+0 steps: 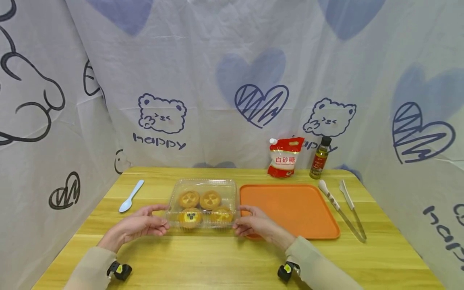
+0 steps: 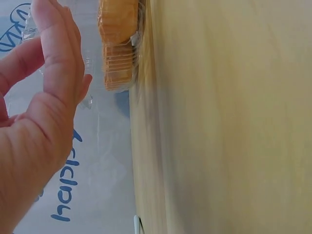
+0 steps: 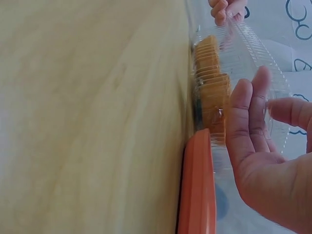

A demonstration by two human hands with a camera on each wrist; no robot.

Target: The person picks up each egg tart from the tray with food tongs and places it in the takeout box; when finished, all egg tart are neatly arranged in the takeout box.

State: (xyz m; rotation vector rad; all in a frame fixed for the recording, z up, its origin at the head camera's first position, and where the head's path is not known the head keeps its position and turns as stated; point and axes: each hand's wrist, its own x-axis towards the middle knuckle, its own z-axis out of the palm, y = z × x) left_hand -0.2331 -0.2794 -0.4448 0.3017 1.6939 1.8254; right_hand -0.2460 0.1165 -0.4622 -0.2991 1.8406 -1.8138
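A clear plastic food box [image 1: 203, 185] with a ridged rim is held between my two hands. Inside it are several small round pastries [image 1: 189, 199], golden brown, one with a face drawn on top. My left hand [image 1: 145, 221] grips the box's left side, and my right hand [image 1: 259, 223] grips its right side. In the right wrist view, the thumb and fingers of the right hand [image 3: 253, 126] pinch the side edge of the box [image 3: 243, 53]. The left wrist view shows the left hand [image 2: 53, 92] beside the pastries [image 2: 118, 24], with part of its hold hidden.
Right of the box lies an orange tray [image 1: 286, 209], close to my right hand. Tongs [image 1: 344, 209] lie beyond it. A red-and-white sugar pouch [image 1: 284, 159] and a bottle [image 1: 320, 159] stand at the back. At the left lies a white spoon [image 1: 131, 197].
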